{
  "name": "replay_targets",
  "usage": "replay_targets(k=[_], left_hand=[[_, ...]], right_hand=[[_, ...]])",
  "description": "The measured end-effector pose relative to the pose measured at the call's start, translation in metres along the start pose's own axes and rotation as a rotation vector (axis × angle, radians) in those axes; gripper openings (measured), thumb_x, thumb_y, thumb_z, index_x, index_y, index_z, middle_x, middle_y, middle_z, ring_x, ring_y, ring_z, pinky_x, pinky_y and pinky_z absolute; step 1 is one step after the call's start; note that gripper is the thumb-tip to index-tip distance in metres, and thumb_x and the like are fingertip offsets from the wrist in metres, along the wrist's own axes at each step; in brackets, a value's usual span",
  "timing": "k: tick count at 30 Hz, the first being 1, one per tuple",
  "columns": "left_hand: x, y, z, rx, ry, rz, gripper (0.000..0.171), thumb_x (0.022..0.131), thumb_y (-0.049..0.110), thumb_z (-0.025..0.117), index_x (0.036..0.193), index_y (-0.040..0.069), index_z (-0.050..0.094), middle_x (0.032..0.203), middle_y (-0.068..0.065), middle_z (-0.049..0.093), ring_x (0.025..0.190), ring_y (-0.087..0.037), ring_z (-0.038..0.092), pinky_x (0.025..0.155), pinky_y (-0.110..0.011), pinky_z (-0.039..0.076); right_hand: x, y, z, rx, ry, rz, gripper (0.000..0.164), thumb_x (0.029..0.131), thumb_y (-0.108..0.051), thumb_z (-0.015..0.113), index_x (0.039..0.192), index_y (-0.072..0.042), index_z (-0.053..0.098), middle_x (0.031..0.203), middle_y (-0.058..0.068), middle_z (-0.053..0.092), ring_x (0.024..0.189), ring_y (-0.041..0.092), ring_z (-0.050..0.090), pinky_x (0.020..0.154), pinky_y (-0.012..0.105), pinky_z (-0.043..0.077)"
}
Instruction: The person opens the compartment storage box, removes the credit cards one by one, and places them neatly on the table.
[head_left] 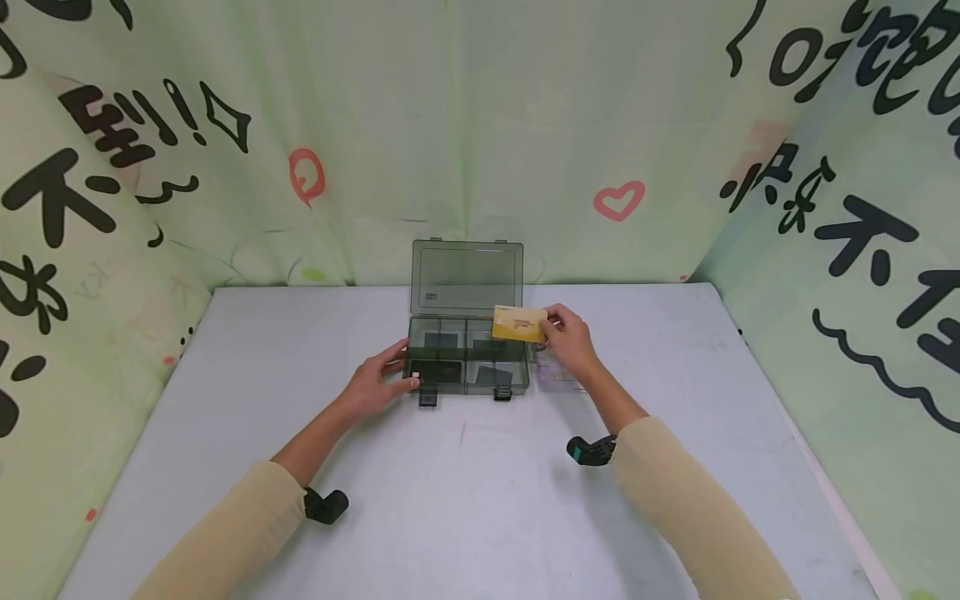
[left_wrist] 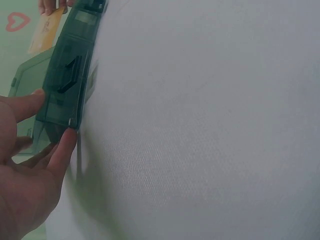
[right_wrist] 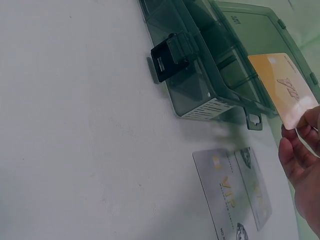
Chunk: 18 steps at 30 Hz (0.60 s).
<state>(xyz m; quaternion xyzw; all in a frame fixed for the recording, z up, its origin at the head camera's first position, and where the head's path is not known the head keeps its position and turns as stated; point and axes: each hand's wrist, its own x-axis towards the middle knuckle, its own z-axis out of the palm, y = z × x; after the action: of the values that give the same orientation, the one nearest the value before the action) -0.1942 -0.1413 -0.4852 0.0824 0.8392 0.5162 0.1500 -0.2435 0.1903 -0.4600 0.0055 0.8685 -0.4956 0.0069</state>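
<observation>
**Right hand holds a gold card over the open box**

Right hand (head_left: 572, 337) up at the box's right end, thumb and fingers pinching the short edge of a gold card (head_left: 519, 324). The card hangs above the box's rear right compartment, not yet inside. Left hand (head_left: 377, 381) is on the other end, fingers relaxed and spread against the left wall of the box (head_left: 467, 352), thumb at the near corner — bracing, not gripping.

Now the risks, as I read them. That pinch sits at one edge only, so a glossy, stiff card could pivot or slip out. The compartments are narrow with thin dividers; a card coming in tilted may catch on a divider and sit propped up. The box is light plastic on a smooth table (head_left: 480, 500); if the left hand eases off, a nudge could slide it.

Materials: the box is smoky, translucent green-grey plastic, rectangular, lid (head_left: 467, 275) standing upright at the back, two dark latches (right_wrist: 172, 56) hanging at the front. Dark flat cards already lie in some compartments. Beside the box's right end, silvery cards (right_wrist: 232, 187) lie flat and overlapping on the table, shiny, with rounded corners. The table top is matte pale grey.
</observation>
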Motion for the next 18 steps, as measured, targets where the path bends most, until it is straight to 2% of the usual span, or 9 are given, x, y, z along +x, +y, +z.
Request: replay_targets(k=[2, 8, 18], left_hand=[[0.000, 0.000, 0.000, -0.001, 0.001, 0.000, 0.077, 0.091, 0.016, 0.068, 0.155, 0.017, 0.025, 0.152, -0.016, 0.040, 0.140, -0.034, 0.040, 0.110, -0.050, 0.039], [-0.001, 0.001, 0.000, 0.004, 0.002, -0.004, 0.078, 0.091, 0.016, 0.068, 0.155, 0.017, 0.025, 0.152, -0.016, 0.040, 0.140, -0.034, 0.040, 0.111, -0.050, 0.038], [0.000, 0.000, 0.000, 0.017, 0.000, -0.007, 0.078, 0.091, 0.017, 0.068, 0.155, 0.017, 0.024, 0.151, -0.016, 0.040, 0.140, -0.033, 0.040, 0.110, -0.050, 0.040]], right_hand=[[0.000, 0.002, -0.003, -0.018, 0.002, 0.003, 0.023, 0.102, -0.014, 0.047, 0.118, 0.001, 0.055, 0.113, 0.018, 0.056, 0.092, 0.025, 0.059, 0.074, 0.030, 0.055], [0.000, 0.008, -0.011, 0.000, 0.009, 0.023, 0.024, 0.102, -0.014, 0.046, 0.118, 0.001, 0.054, 0.114, 0.018, 0.055, 0.094, 0.025, 0.057, 0.076, 0.029, 0.054], [0.000, 0.020, -0.026, -0.042, 0.038, 0.086, 0.024, 0.103, -0.016, 0.044, 0.120, -0.001, 0.053, 0.116, 0.016, 0.054, 0.095, 0.022, 0.054, 0.074, 0.024, 0.051]])
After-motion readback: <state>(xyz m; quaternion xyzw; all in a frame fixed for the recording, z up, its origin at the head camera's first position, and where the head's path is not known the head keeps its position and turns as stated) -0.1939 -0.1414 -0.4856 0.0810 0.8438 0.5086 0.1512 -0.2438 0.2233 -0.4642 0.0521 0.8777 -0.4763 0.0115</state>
